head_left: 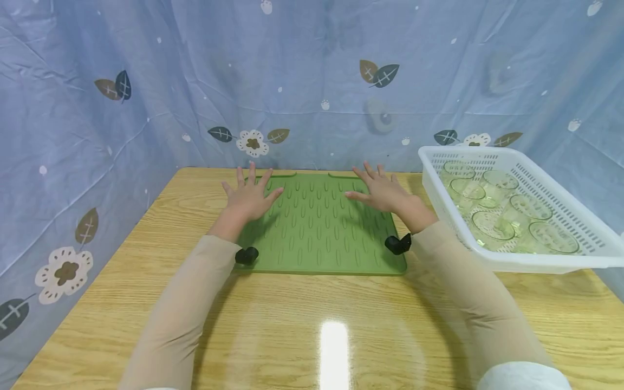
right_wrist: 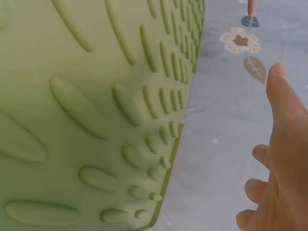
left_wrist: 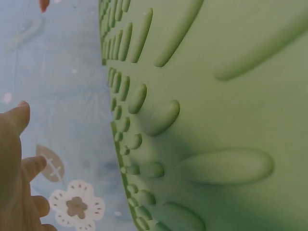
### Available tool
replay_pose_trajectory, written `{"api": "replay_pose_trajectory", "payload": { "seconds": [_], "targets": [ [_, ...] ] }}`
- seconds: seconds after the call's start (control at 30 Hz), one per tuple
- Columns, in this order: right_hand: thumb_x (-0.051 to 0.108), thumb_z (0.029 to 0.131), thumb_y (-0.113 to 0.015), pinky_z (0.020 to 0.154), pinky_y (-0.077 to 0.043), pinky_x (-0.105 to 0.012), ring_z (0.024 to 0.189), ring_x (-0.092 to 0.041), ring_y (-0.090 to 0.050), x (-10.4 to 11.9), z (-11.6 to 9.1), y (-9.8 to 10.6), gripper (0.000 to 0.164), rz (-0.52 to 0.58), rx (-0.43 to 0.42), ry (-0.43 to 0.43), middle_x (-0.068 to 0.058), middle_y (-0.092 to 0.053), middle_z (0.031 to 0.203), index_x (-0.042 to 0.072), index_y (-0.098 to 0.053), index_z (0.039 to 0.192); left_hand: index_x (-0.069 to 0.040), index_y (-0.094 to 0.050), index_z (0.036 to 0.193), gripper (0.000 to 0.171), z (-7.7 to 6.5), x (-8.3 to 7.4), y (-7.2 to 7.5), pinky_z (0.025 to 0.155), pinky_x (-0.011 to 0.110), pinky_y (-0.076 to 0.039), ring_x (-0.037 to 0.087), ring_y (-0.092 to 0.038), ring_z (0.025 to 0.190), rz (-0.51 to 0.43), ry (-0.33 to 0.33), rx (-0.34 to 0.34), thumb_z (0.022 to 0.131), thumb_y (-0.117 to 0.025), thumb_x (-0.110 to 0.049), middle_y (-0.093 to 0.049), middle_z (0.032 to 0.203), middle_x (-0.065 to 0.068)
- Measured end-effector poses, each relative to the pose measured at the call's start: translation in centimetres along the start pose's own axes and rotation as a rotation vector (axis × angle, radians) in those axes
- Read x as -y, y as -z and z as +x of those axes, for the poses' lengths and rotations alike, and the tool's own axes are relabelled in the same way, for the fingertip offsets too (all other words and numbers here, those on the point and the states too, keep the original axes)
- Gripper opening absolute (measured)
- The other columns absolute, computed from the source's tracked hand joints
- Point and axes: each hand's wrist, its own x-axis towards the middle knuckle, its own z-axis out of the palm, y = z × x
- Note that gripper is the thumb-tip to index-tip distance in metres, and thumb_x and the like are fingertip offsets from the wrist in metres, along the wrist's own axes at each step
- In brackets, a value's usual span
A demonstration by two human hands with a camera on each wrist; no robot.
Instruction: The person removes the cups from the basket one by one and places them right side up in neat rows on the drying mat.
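While both hands hang spread over the wood-grained table (head_left: 287,319), here's the green draining mat (head_left: 319,233) lying flat beneath them, toward the far middle. It's a rubbery-looking rectangle with rounded near corners, a thin raised rim and row upon row of smooth, elongated ridges, and the rim breaks midway along the far side.

Over the mat's far left part, the left hand (head_left: 248,200) has fingers fanned and thumb pointing inward, gripping nothing. Across on the far right, the right hand (head_left: 385,192) mirrors it, digits splayed, nothing held. Both wrist views show the hands up off the ridges, with soft shadows falling on the green.

Small glossy black devices (head_left: 247,255) sit at the wrists, beside smooth beige sleeves (head_left: 180,309).

Now over to the right: a white plastic basket (head_left: 575,195), walls pierced with slots, carries six green-tinted clear glasses (head_left: 531,206), their circular outlines facing up. A bright strip of light gleams on the glossy near tabletop, and along the far side hangs a creased blue curtain (head_left: 312,65) printed with pale flowers and two-toned leaves.
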Motion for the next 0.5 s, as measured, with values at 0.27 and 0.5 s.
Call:
{"api": "replay_pose_trajectory", "payload": {
  "seconds": [0.27,0.5],
  "targets": [
    [0.060,0.105,-0.045,0.115,-0.001,-0.074,0.151,-0.049,0.011,0.0,-0.7,0.2,0.086,0.015,0.011,0.046,-0.020,0.008,0.170,0.015,-0.008,0.167,-0.024,-0.006,0.167,0.076,-0.6,0.0,0.4,0.108,0.078,0.011,0.048,0.023,0.148,-0.002,-0.030,-0.009,0.107,-0.028,-0.063,0.019,0.167,0.018],
    [0.062,0.104,-0.045,0.115,0.000,-0.073,0.152,-0.046,0.013,0.1,-1.5,0.3,0.086,0.029,0.015,0.086,-0.018,0.008,0.170,0.014,-0.010,0.167,-0.026,-0.005,0.167,0.077,-1.2,0.0,0.5,0.109,0.077,0.012,0.047,0.022,0.149,0.025,-0.050,-0.016,0.105,-0.026,-0.066,0.019,0.167,0.016]
  ]
}}
